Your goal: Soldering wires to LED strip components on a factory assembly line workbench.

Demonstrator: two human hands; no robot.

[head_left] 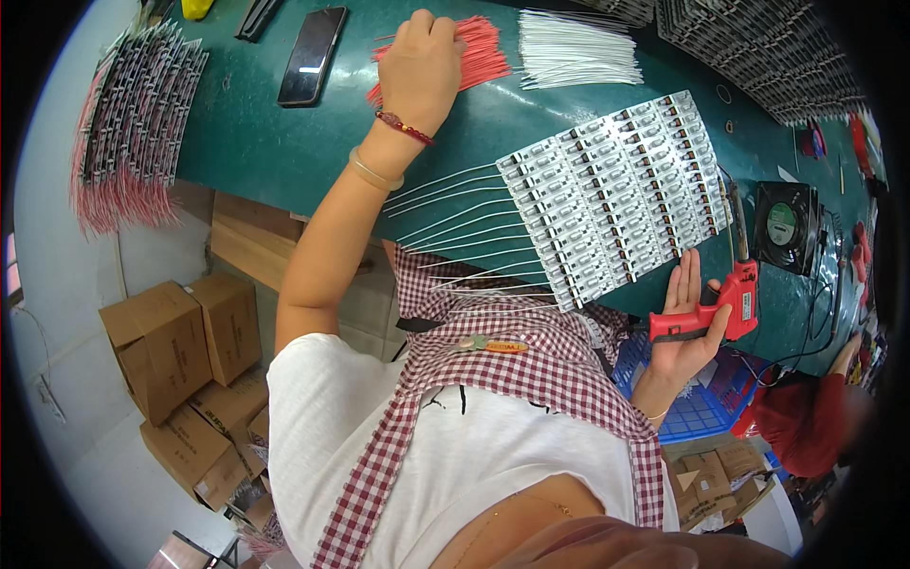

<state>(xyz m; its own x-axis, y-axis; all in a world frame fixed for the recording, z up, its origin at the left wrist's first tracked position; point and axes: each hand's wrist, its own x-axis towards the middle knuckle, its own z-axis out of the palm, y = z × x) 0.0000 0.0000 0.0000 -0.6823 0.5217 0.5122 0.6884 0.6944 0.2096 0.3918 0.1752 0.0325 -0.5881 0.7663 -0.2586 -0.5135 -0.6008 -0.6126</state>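
Note:
My left hand [422,71] is closed over a pile of red wires [485,47], its fingertips turned down out of sight, so what they pinch is hidden. In my right hand [684,351] lies a red soldering gun [744,302], its thin metal tip pointing away along the board's right edge. The outstretched fingers of that hand reach the near right edge of a white panel of small circuit boards [616,199]. White wires [474,228] stick out in a row from the panel's left side. A bundle of loose white wires [578,49] lies beyond the panel.
On the green table [256,142] lies a black phone [313,57]. Finished-looking panels with red wires [137,123] are stacked at the left edge. A black fan [787,228] stands at the right, near a blue basket [706,412]. Cardboard boxes [156,346] sit below left. Another person's red sleeve [806,427] shows.

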